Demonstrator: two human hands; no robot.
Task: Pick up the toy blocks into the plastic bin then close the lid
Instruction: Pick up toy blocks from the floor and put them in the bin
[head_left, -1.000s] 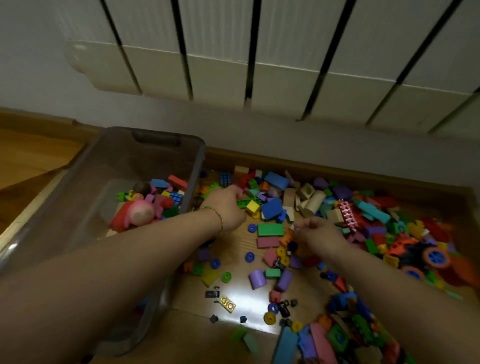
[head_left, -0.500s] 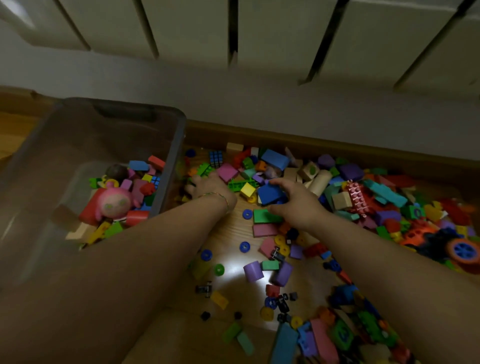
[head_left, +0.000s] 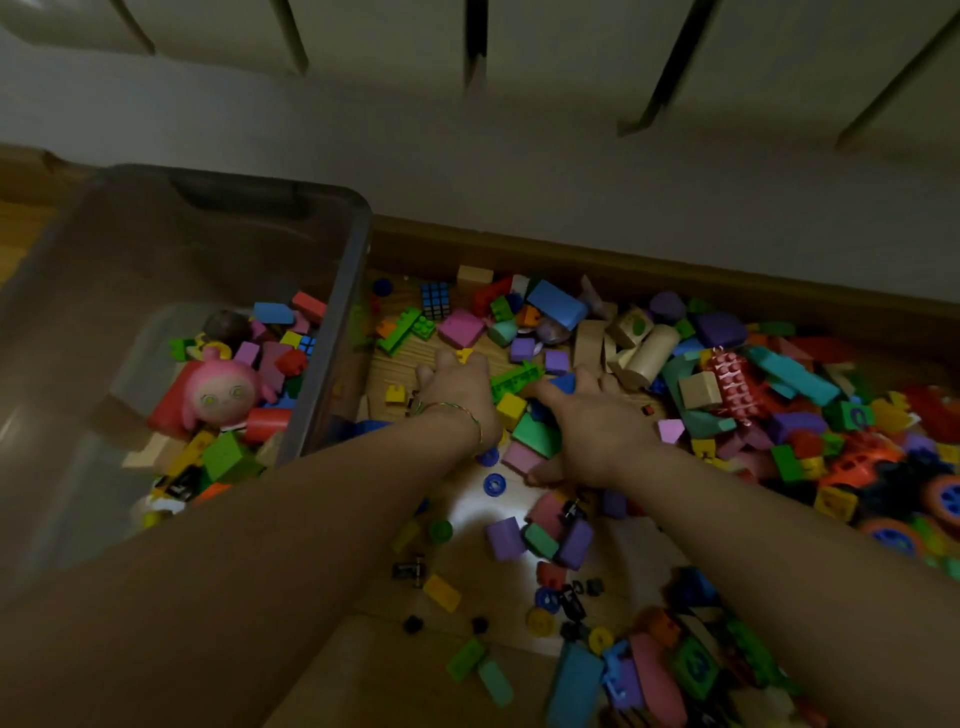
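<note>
Toy blocks strewn thick over the wooden floor along the skirting board, most heaped toward the right, a thinner scatter nearer the camera. A smaller share already inside the plastic bin, lying round a pink doll head. Bin standing open on the left, the wall facing the pile just beside the nearest blocks. Left hand palm down on the floor pile near that wall, bracelet at the wrist, fingers bent over small pieces; gripping or merely resting, cannot tell. Right hand close beside it, almost touching, fingers curled over a blue block, thumb low beside a pink block. Green foam block and yellow block wedged between the two hands, green studded brick just beyond the gap. Against a second ago: hands then well apart, left by the bin's corner, right farther out over the pile; now drawn together in the middle. Against half a second ago: left hand shifted away from the bin wall toward the right one, right hand much where it was, on the same blue block. Bin contents unchanged across all three. Orange toy car with blue wheels at the far right, small puzzle cube near the skirting, radiator on the wall above.
</note>
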